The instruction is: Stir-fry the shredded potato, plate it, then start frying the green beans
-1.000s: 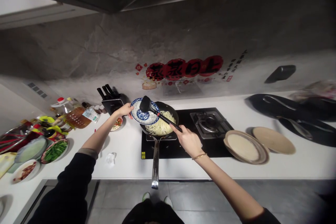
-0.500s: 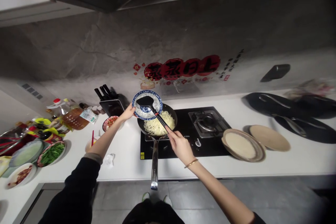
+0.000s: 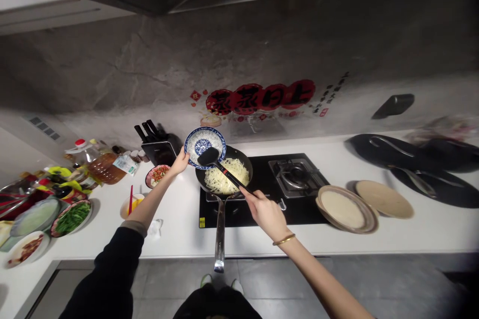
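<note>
My left hand (image 3: 181,161) is closed on the rim of a blue-and-white plate (image 3: 198,140), which is tilted with its inside facing me over the left far edge of the wok. In my right hand (image 3: 266,213) is the handle of a black spatula (image 3: 228,174). Its head overlaps the plate's lower part; whether they touch I cannot tell. Below both, pale shredded vegetable (image 3: 228,182) fills the middle of the wok (image 3: 245,159). The wok sits on the left burner, its metal handle (image 3: 220,237) pointing toward me.
Right of the wok is a bare burner (image 3: 297,174) on the black cooktop (image 3: 262,214). A clay pot (image 3: 346,208) and its lid (image 3: 385,200) stand further right. On the left are a knife block (image 3: 160,152), a bowl of chopped red pieces (image 3: 157,175), an oil bottle (image 3: 107,167) and a bowl of greens (image 3: 73,218).
The plate has shifted slightly left. The spatula's head has moved down from the plate's middle to its lower part, and my right hand has moved right and down.
</note>
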Motion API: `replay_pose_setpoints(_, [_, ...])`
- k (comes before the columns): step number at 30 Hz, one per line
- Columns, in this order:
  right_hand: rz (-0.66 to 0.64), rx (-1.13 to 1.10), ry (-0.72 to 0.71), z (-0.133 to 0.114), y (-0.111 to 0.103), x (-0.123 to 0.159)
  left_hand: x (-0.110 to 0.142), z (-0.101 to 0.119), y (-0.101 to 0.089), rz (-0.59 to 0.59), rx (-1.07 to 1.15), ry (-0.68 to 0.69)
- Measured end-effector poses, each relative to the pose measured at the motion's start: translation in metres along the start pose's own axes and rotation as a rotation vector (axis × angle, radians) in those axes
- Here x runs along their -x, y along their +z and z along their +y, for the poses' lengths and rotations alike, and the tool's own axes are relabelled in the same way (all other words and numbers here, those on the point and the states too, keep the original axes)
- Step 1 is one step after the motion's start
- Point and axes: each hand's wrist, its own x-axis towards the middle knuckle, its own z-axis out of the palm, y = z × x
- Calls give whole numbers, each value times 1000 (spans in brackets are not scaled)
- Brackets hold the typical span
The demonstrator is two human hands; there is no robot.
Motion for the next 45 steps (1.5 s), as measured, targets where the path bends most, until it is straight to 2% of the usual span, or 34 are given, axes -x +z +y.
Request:
replay_pose_setpoints(5, [27, 39, 26, 7, -10, -1, -1, -4, -4, 57, -29, 47])
replay_pose_setpoints(9, [77, 18, 50, -14, -1, -17, -4, -2, 4, 65, -66, 50])
replay_pose_setpoints(14, [44, 34, 57, -34, 15, -24, -8, 4, 18, 116, -116, 8])
replay_pose_setpoints(17, [6, 81, 52, -27, 17, -16, -11, 7, 19, 161, -151, -25])
replay_pose_setpoints(20, [-31, 135, 71, -11, 11, -6, -12, 8, 15, 193, -186, -32])
replay_pose_setpoints(25, [-67, 170, 118, 10, 0, 2, -10, 14, 12, 189, -260, -35])
replay_pose_setpoints(32, [48, 109, 52, -14, 10, -13, -2, 30, 26, 110, -303, -129])
replay_pose_setpoints(35, [30, 125, 28, -18, 14, -17, 3, 34, 26, 62, -313, -157])
replay_pose_setpoints(38, [-26, 160, 49, -12, 13, -14, 6, 36, 21, 63, -341, -160])
replay_pose_setpoints(41, [-91, 177, 67, -3, 5, -7, 5, 36, 16, 108, -370, -155])
replay_pose_setpoints(45, [-165, 114, 120, 17, -22, -2, 5, 31, 8, 159, -369, -186])
